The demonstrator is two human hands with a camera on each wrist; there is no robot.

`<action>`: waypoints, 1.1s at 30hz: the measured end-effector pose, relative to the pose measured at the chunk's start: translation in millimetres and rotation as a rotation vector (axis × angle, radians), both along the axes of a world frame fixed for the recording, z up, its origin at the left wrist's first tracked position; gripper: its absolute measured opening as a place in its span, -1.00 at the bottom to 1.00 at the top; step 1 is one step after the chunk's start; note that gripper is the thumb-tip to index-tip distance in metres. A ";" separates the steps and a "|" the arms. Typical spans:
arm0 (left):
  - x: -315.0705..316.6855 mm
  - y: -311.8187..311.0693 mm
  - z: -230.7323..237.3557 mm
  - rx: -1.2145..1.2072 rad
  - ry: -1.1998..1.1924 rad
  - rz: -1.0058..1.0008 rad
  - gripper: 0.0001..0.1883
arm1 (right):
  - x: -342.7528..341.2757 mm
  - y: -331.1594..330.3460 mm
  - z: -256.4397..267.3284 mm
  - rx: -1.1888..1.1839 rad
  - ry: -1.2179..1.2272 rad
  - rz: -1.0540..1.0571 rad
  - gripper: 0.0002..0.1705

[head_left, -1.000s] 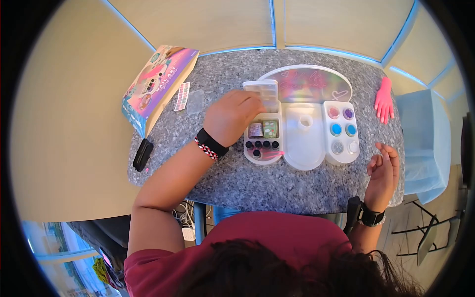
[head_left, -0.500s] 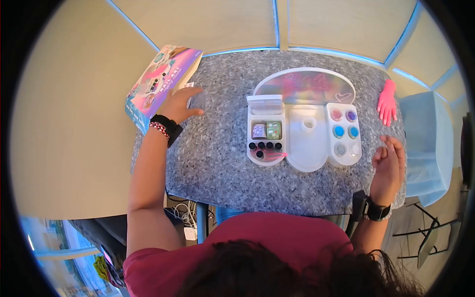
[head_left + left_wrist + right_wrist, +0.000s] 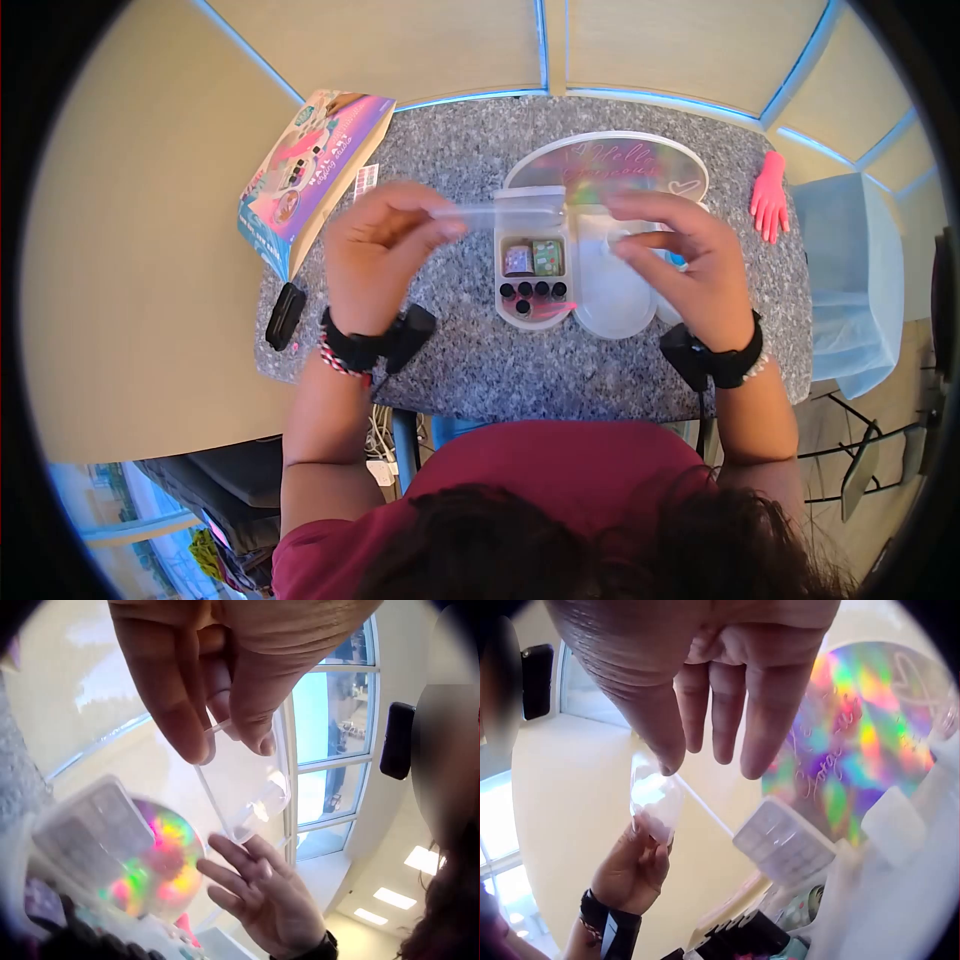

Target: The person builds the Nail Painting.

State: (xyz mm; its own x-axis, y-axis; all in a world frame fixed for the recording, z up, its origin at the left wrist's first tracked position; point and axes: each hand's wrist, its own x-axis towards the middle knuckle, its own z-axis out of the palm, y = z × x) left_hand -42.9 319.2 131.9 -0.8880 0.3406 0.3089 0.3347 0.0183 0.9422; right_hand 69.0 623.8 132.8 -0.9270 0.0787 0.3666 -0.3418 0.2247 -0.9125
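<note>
My left hand [image 3: 372,262] is raised over the table and pinches one edge of a thin clear plastic lid [image 3: 244,787] between thumb and fingers. Across from it, my right hand [image 3: 695,262] hovers with fingers parted and slightly bent, its fingertips close to the lid's far side in the left wrist view. Below both stands a white nail art studio [image 3: 612,310] with a shiny rainbow backboard [image 3: 600,170]. Its left section has a raised clear compartment cover [image 3: 530,198], two patterned rolls [image 3: 547,258] and several black-capped polish bottles [image 3: 525,290].
A nail art box [image 3: 315,165] leans at the back left, a sticker sheet [image 3: 367,180] beside it. At the left edge lies a black case [image 3: 286,315]. A pink model hand [image 3: 769,195] lies at the right, near a blue-covered chair [image 3: 855,270].
My left hand went from the studio's left section to the table beside the box, then came back with the clear lid. My right hand rose from the right edge and moved inward.
</note>
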 end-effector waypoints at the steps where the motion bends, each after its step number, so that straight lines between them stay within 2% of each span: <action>1: 9.2 6.4 -3.3 0.029 -0.018 -0.084 -0.80 | -4.0 -9.1 2.5 0.008 0.024 0.022 -0.65; 2: 14.3 11.8 -5.4 0.059 -0.034 -0.168 -0.83 | -7.5 -11.8 0.1 0.010 0.022 0.024 -0.65; 4: 18.0 19.7 -13.0 0.057 -0.121 -0.161 -0.81 | -16.6 -15.9 -9.9 0.008 -0.073 0.075 -0.68; 6: 16.5 19.0 -20.1 0.056 -0.207 -0.150 -0.78 | -26.9 -24.2 -9.4 -0.004 -0.051 0.051 -0.69; 8: 6.5 17.6 -26.7 -0.038 -0.080 0.049 -0.71 | -35.7 -27.8 -7.4 0.173 0.049 -0.097 -0.75; 9: -3.4 9.3 -29.9 -0.104 -0.072 0.134 -0.61 | -39.5 -26.8 -9.6 0.175 0.049 -0.091 -0.75; 10: -15.9 -0.3 -32.8 -0.103 -0.073 0.139 -0.61 | -43.0 -24.6 -14.1 0.298 0.083 -0.098 -0.78; 11: -29.4 -11.2 -35.9 -0.306 0.095 0.274 -0.59 | -45.3 -23.1 -17.3 0.419 0.117 -0.104 -0.81; 12: -42.0 -23.6 -39.8 -0.511 0.264 0.407 -0.55 | -46.8 -22.5 -18.0 0.417 0.115 -0.098 -0.81; 13: -55.7 -38.5 -45.3 -0.513 0.263 0.414 -0.55 | -48.8 -21.7 -18.2 0.572 0.157 -0.113 -0.83; 14: -69.3 -54.2 -51.8 -0.738 0.331 0.505 -0.51 | -50.7 -22.0 -18.2 0.725 0.201 -0.128 -0.85; 15: -79.8 -65.2 -57.0 -0.966 0.398 0.594 -0.46 | -52.6 -23.7 -19.0 0.724 0.204 -0.124 -0.85; 16: -87.8 -71.2 -60.6 -0.967 0.399 0.598 -0.46 | -54.7 -25.9 -20.7 0.737 0.205 -0.129 -0.86; 19: -89.0 -75.2 -53.2 -1.195 0.194 0.648 -0.25 | -63.2 -30.9 -33.3 0.738 0.220 -0.122 -0.87; 22: -109.1 -86.8 -77.9 -1.222 0.186 0.653 -0.23 | -69.5 -38.5 -38.6 0.753 0.207 -0.125 -0.88; 24: -114.3 -87.4 -81.8 -1.238 0.147 0.675 -0.27 | -68.5 -40.7 -36.7 0.788 0.179 -0.138 -0.87; 26: -117.9 -86.8 -81.2 -1.282 0.148 0.598 -0.39 | -65.4 -39.7 -29.6 0.939 0.197 -0.162 -0.82; 33: -108.6 -74.6 -77.2 -1.255 0.176 0.532 -0.57 | -52.3 -41.6 -13.3 0.820 0.358 -0.136 -0.71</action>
